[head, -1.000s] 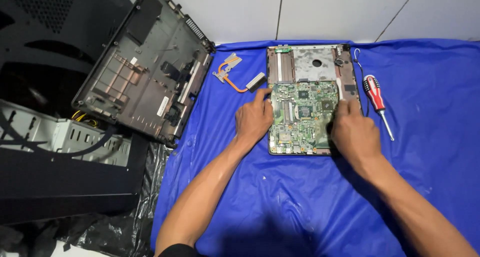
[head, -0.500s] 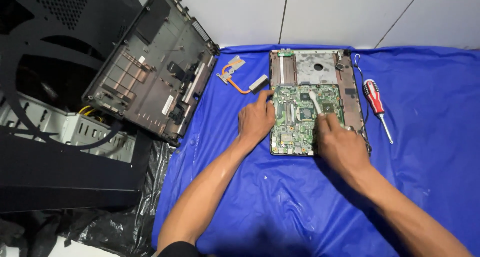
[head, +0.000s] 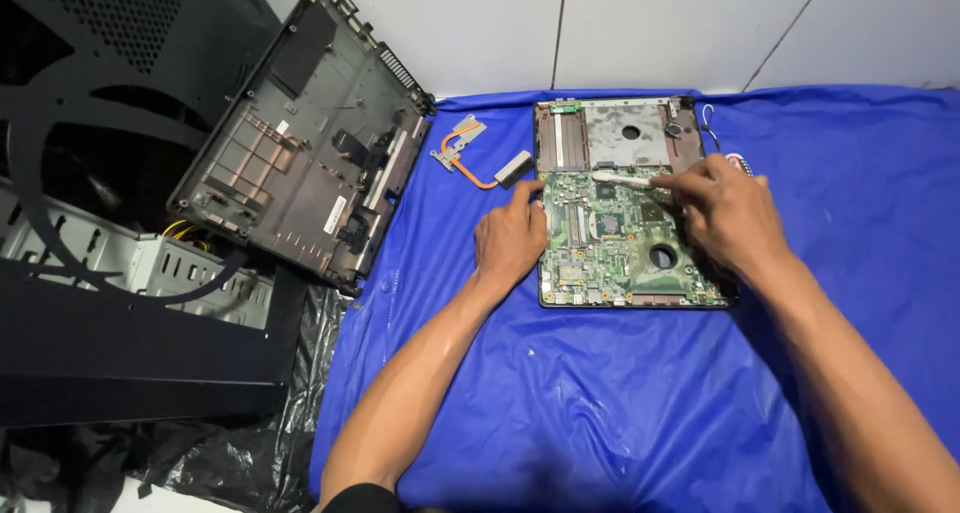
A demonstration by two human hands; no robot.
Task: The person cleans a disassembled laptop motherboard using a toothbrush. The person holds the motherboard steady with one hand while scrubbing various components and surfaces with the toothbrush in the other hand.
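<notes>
A green circuit board (head: 615, 238) is lying in an opened laptop frame (head: 612, 133) on a blue cloth (head: 600, 403). The left hand (head: 510, 238) is resting at the board's left edge, fingers loosely curled and holding nothing, one fingertip touching the board's corner. The right hand (head: 725, 213) is lying over the board's upper right part, its fingers pinching the end of a thin white strip (head: 620, 177) that is stretching left across the board. A copper cooling pipe (head: 480, 155) is lying just beside the frame, above the left hand.
</notes>
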